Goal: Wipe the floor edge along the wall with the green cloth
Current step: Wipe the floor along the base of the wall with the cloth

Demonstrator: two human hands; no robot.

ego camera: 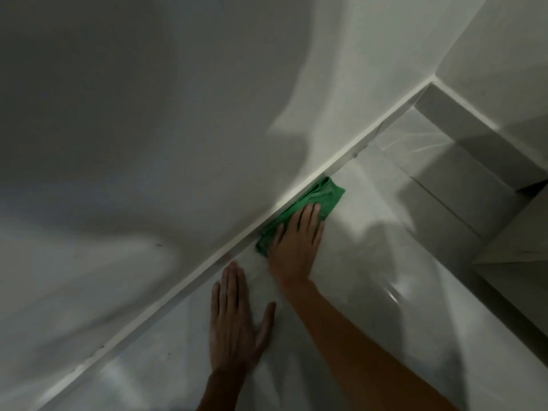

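The green cloth [321, 198] lies crumpled on the glossy white floor, pushed against the white skirting strip [207, 262] that runs diagonally from lower left to upper right. My right hand [296, 241] presses flat on the cloth's near half, fingers together and pointing along the wall. My left hand [237, 318] rests palm down on the bare floor just behind it, fingers spread, holding nothing. The white wall [148, 114] fills the upper left.
The skirting meets a second wall at a corner [431, 80] in the upper right. A white ledge or cabinet base [474, 155] runs along the right side, with a dark gap [533, 188] under it. Glossy floor tiles [385, 262] stretch between.
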